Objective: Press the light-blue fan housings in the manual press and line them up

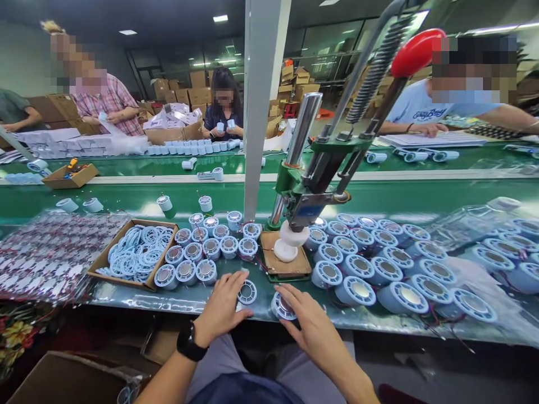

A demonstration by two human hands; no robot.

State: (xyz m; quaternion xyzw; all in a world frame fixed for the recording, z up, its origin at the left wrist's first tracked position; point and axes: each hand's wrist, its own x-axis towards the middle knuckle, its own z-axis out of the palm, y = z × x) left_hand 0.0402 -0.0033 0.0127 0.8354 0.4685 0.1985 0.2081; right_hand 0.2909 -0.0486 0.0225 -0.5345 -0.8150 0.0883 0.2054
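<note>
The person sits at a shiny green tabletop (138, 299) with both hands low, near the front edge. The left hand (225, 297), with a black watch (191, 343) on its wrist, curves around a blue ring-topped piece (246, 292); its thumb and fingers are apart, one on each side, and I can't tell if they squeeze it. The right hand (309, 317) is closed on a round blue cup (283, 307), fingers over the far side and thumb at the near side. Both pieces sit just in front of a tall press (309, 196) with a red knob (416, 51). Under the press, a round white block (286, 252) sits on brown cardboard (269, 247). Lots more blue cups (357, 290) crowd the right side, and a smaller bunch (185, 270) stands on the left, beside a brown box (122, 279) full of thin blue rings (138, 252). Across the way, a person in a checkered shirt (120, 100) works too.
</note>
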